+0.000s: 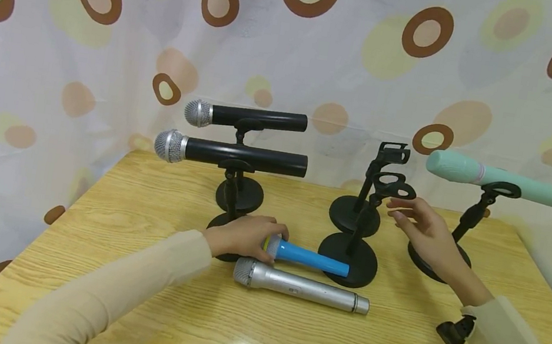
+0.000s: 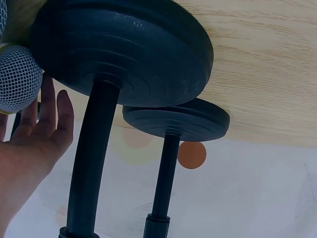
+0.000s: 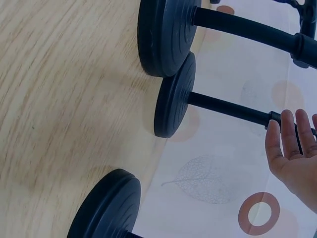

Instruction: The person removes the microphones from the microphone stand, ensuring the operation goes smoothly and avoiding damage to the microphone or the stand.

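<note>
My left hand (image 1: 247, 236) holds the grille end of a blue microphone (image 1: 313, 258), thumb on the near side and fingers on the far side. The microphone's tail reaches over the round base of a black stand (image 1: 356, 261). In the left wrist view the grille (image 2: 19, 79) sits in front of the fingers; the thumb is hidden. Just in front lies a silver microphone (image 1: 306, 289) on the table. My right hand (image 1: 427, 233) has loosely bent fingers beside the unoccupied clip (image 1: 394, 187) of the nearer middle stand. Nothing is in its grasp, and whether the fingertips touch the clip I cannot tell.
On the left, two black microphones (image 1: 246, 157) with silver grilles lie in stand clips, one behind the other. Behind the middle stand is another with an unoccupied clip (image 1: 393, 154). A mint-green microphone (image 1: 505, 179) rests on the right stand. A patterned cloth (image 1: 249, 61) hangs behind the wooden table (image 1: 169, 311).
</note>
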Available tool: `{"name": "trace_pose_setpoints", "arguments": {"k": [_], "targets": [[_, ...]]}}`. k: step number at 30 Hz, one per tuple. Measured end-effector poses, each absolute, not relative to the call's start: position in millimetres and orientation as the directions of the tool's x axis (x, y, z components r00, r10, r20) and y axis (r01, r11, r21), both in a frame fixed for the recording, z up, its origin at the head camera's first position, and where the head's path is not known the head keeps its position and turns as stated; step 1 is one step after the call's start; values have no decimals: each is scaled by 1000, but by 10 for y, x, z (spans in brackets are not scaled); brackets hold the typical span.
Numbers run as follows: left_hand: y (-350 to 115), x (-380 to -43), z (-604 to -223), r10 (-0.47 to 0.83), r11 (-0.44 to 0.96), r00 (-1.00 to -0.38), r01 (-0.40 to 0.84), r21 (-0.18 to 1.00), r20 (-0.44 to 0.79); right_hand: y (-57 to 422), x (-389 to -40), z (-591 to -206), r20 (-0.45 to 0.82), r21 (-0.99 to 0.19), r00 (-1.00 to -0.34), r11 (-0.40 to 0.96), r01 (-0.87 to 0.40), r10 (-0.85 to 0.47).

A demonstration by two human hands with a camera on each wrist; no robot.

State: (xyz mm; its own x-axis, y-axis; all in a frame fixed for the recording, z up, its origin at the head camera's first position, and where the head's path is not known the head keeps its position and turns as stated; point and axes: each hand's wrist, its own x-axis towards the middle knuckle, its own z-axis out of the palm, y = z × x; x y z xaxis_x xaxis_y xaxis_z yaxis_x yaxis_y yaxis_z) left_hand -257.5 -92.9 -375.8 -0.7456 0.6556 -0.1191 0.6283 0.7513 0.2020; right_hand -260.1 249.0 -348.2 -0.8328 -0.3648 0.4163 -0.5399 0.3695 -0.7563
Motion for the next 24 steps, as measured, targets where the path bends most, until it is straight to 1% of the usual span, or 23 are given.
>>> {"name": "trace_pose_setpoints", "arguments": {"k": [7, 15, 21, 24], "targets": [[-914, -2566, -3742, 659, 750, -741, 633, 192, -130, 2494, -2502, -3438, 475, -712, -804, 381, -590, -357], [-930, -2555, -3723, 652, 755, -747, 624, 201, -128, 2457, -2371, -3389, 507, -661, -778, 411, -627, -371], [-960, -2521, -3670, 664, 741, -745, 643, 194, -69, 2383, -2272, -3378, 523, -605, -756, 454, -654, -394], [-972, -2476, -3629, 670, 733, -741, 653, 192, -36, 2343, -2229, -3379, 528, -592, -741, 445, -672, -415]]}}
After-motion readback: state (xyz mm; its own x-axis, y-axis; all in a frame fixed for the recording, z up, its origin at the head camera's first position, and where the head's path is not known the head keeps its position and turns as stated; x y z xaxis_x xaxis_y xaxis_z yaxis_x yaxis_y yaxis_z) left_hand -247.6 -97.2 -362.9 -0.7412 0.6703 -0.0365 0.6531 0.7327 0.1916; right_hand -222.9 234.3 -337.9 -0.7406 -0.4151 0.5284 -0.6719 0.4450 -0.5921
